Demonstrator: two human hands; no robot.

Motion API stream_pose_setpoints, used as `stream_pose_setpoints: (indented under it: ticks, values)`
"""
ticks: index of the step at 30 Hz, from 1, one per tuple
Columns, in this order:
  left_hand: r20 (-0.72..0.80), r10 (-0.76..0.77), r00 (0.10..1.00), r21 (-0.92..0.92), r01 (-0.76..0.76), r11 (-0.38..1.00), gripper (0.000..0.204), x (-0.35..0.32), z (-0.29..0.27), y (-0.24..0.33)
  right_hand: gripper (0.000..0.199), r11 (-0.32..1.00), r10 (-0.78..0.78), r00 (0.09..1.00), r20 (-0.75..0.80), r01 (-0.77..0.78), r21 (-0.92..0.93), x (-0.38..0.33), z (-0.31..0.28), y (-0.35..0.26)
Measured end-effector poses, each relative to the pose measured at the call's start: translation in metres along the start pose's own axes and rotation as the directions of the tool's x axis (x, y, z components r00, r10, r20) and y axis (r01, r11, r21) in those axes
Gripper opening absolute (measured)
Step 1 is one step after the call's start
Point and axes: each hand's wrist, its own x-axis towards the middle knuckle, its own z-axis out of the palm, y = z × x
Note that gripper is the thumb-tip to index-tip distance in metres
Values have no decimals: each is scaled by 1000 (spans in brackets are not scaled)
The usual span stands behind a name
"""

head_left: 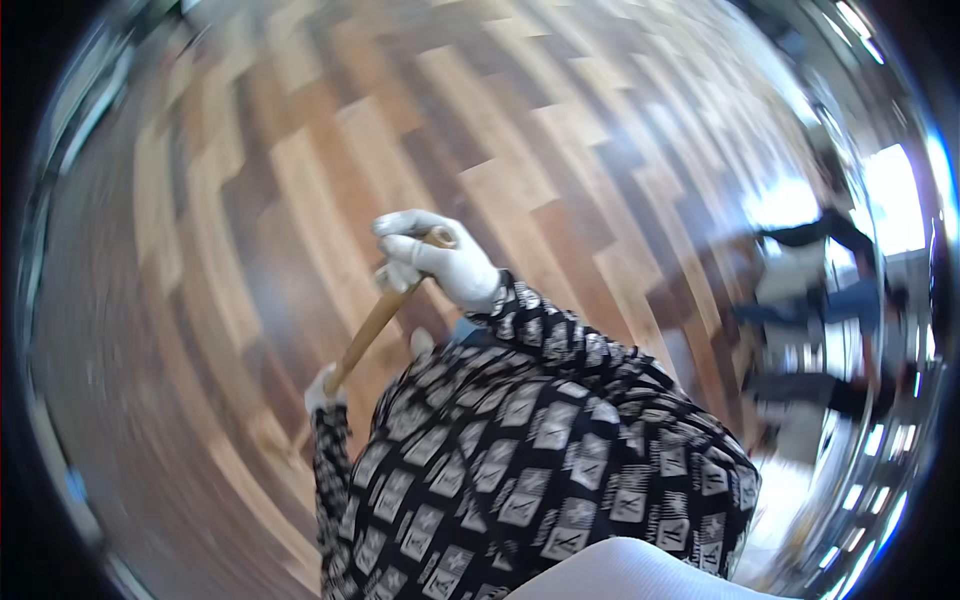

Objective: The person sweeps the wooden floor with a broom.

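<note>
The black long-sleeved shirt (480,460) bears pale printed squares.

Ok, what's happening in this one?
A person in a black-and-white patterned top holds a wooden pole in two white-gloved hands. The right hand grips it near its upper end, and the left hand is lower down, to the left. Beyond that hand, the pole is hard to make out. Below is a mixed-tone wood-plank floor. Other people show at the far right, too blurred to tell what they are doing.
</note>
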Motion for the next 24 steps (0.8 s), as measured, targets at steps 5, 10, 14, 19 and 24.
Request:
stream_pose_setpoints:
  ticks: [5,10,14,19,24]
  values:
    - [111,357,927,-49,-354,934,27,61,23,188,28,876,-477,828,-296,474,-86,-46,-22,-109]
    - [155,710,687,-290,-655,698,30,121,70,320,28,555,-831,473,-292,674,-487,-104,-40,-176]
    - [190,779,597,-356,-698,622,28,182,119,384,27,484,-872,447,-198,730,-483,-105,-50,-191]
    - [233,767,598,-396,-662,636,28,254,136,419,23,517,-850,487,-203,693,-502,-34,-75,-205]
    - [75,650,757,-250,-616,747,26,290,107,388,22,609,-771,634,-64,704,-365,38,-100,-224]
